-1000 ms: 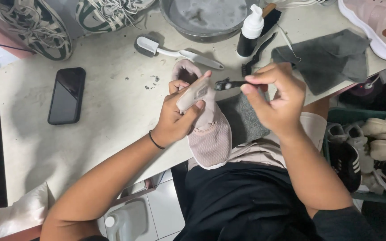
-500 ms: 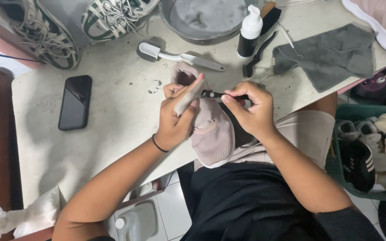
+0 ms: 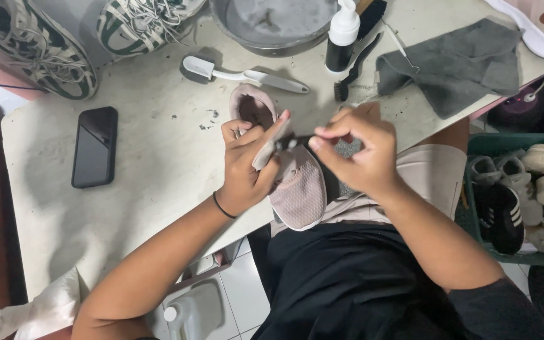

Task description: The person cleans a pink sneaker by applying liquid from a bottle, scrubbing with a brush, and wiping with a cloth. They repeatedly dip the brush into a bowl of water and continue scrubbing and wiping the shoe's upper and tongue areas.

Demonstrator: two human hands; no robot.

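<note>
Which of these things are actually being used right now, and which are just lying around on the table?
In use:
left hand, holding the pale pink mesh shoe by its tongue
right hand, pinching a small black tool against that tongue

Lying about:
black phone
white-handled brush
white-capped pump bottle
grey cloth
metal basin
green-and-white sneakers

The pink shoe (image 3: 297,189) I hold is matt mesh cloth. My bench (image 3: 152,164) looks rough and stained. The phone (image 3: 94,147) shines glossy; the grey cloth (image 3: 454,63) looks soft.
</note>
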